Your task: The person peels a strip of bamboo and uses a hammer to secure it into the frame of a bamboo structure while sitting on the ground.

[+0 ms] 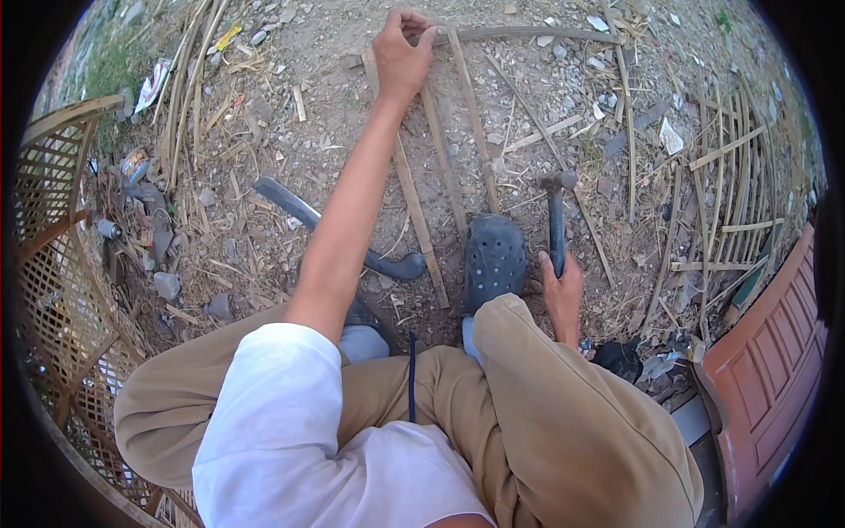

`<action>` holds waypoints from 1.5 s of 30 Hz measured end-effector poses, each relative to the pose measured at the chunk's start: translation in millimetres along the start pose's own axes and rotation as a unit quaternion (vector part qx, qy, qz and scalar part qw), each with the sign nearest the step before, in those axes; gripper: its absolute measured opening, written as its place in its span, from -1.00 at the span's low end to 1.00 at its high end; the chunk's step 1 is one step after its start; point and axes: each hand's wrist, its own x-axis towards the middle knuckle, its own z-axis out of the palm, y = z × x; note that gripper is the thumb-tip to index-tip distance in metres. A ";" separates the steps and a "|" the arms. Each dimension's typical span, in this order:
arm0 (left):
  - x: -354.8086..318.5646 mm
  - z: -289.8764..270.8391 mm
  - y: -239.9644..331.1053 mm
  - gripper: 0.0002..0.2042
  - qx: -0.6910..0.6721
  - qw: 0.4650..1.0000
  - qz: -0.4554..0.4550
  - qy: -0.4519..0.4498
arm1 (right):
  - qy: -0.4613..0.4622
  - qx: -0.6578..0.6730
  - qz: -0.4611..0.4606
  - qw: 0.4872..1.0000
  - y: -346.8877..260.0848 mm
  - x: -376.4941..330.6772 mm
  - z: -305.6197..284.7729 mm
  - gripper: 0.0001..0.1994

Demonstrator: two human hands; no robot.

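My left hand point(405, 55) reaches far ahead, thumb and fingers pinched together just over a crosswise wooden strip point(519, 33). What the fingertips hold is too small to make out. Three long wooden strips point(473, 114) run from that crosspiece back toward my feet. In my right hand point(563, 295), low beside my right knee, is a hammer point(556, 220) gripped by its handle, head pointing away from me. A large knife point(295, 204) with a dark curved handle lies on the ground, partly hidden behind my left forearm.
A dark clog point(495, 255) on my right foot stands by the strips' near ends. A woven lattice panel point(48, 220) rises at left. To the right are a slatted frame point(735, 189) and a reddish-brown panelled board point(770, 361). Wood scraps and litter cover the dirt.
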 end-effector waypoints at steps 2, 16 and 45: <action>-3.6 0.5 -0.4 -0.79 0.030 0.999 0.019 -0.034 | -0.006 -0.021 -0.005 1.000 -3.4 -1.1 6.5 -0.68; -12.3 8.7 -1.5 -0.83 0.089 0.978 0.187 -0.035 | 0.031 -0.113 -0.078 0.990 -21.1 -9.8 29.7 -0.77; -14.4 10.7 -4.1 -0.82 0.075 0.985 0.155 -0.021 | -0.039 0.016 -0.252 0.967 -118.6 82.7 57.8 -0.73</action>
